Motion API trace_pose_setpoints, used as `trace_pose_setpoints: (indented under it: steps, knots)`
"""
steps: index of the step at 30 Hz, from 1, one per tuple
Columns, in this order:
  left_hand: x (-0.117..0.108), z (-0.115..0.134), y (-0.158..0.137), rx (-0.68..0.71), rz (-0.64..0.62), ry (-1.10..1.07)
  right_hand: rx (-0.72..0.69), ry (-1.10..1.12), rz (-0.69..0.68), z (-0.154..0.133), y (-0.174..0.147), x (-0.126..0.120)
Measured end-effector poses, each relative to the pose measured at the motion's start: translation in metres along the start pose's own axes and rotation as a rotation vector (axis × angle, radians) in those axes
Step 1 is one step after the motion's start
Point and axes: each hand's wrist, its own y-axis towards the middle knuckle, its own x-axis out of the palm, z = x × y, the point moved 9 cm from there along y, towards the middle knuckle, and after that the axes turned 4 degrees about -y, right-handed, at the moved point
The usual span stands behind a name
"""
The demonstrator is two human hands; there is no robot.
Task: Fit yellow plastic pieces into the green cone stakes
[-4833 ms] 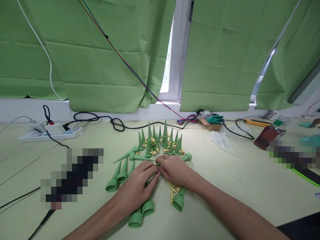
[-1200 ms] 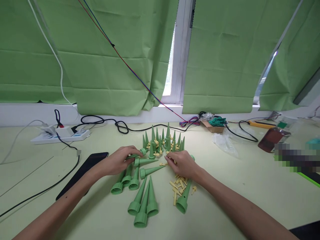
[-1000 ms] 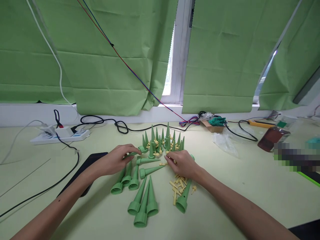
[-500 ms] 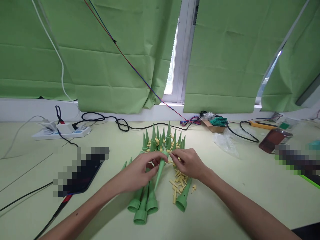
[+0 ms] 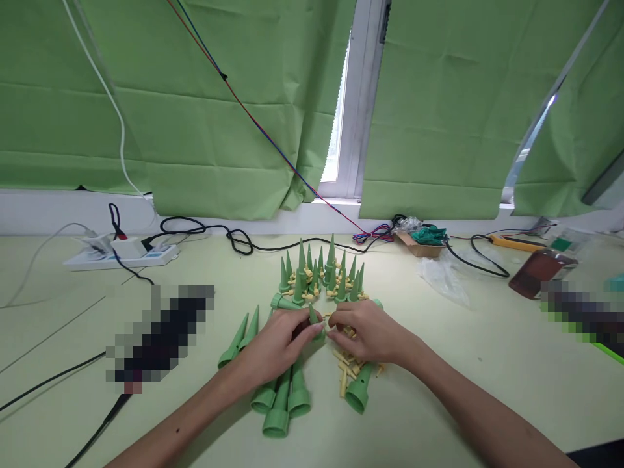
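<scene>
My left hand [image 5: 285, 338] is closed around a green plastic spike [image 5: 313, 317], a hollow cone whose tip now points up. Close beside it, the thumb and fingers of my right hand [image 5: 368, 331] are pinched together; what they hold is hidden. Small yellow plastic pegs [image 5: 344, 372] lie loose below my right hand, next to a green spike on its side [image 5: 359, 391]. Several more spikes [image 5: 277, 416] lie under and in front of my left wrist. Beyond both hands stands a cluster of upright green spikes [image 5: 299, 286], many with yellow pegs in their sides.
A power strip [image 5: 121, 257] with plugs stands at the back left, near a blurred dark device [image 5: 163, 335]. Black cable [image 5: 287, 248] runs along the wall. At the back right are a small cardboard box [image 5: 419, 246], a plastic bag [image 5: 443, 279] and a dark red bottle [image 5: 539, 273].
The spike in my left hand has swung from tip down to tip up. Both hands have come slightly nearer to me, uncovering more of the upright spikes behind.
</scene>
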Motion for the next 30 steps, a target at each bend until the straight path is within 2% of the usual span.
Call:
trace_pose_setpoints:
  steps: [6,11,21,30]
  knots:
    - [0.006,-0.006,0.001,-0.001,0.001,0.078,-0.026,-0.016,-0.154,-0.010,-0.003,0.009]
    - [0.004,-0.009,-0.001,-0.013,0.012,0.110,-0.010,-0.041,-0.205,-0.010,-0.005,0.014]
    - [0.001,0.001,-0.003,0.068,0.007,0.043,-0.009,-0.015,-0.199,-0.011,-0.004,0.020]
    - [0.006,-0.002,-0.006,0.051,0.009,0.158,0.055,0.042,-0.046,-0.005,0.000,0.011]
